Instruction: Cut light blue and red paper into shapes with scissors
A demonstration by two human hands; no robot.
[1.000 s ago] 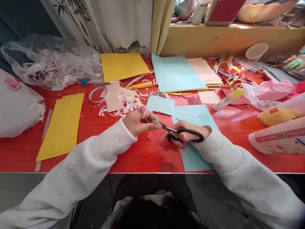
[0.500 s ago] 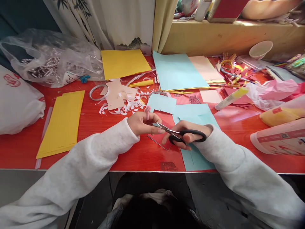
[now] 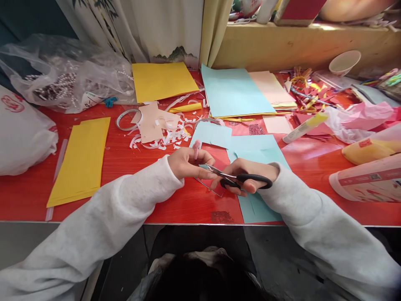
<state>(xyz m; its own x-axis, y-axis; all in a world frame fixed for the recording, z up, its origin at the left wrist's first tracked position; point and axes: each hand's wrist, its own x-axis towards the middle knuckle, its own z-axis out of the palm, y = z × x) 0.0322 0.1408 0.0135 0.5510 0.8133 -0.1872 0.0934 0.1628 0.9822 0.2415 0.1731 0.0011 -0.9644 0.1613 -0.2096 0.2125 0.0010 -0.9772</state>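
**Black-handled scissors (image 3: 220,172) in right hand (image 3: 250,169)**

The right hand grips the scissors; at their tips the left hand (image 3: 187,164) pinches what looks like a light-blue paper scrap (image 3: 203,166), mostly hidden. Larger light-blue paper (image 3: 260,211) lies beneath the scissors' handles. Well to the left of the scissors is a stack of yellow paper (image 3: 79,162). Beyond the scissors lie white paper shreds (image 3: 171,137) and, farther off, a broad blue sheet (image 3: 236,93).

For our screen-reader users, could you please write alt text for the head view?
A person's right hand holds black-handled scissors at a small blue piece in the left hand, above a red table. Blue paper lies under the right hand; white scraps and yellow sheets are farther left.
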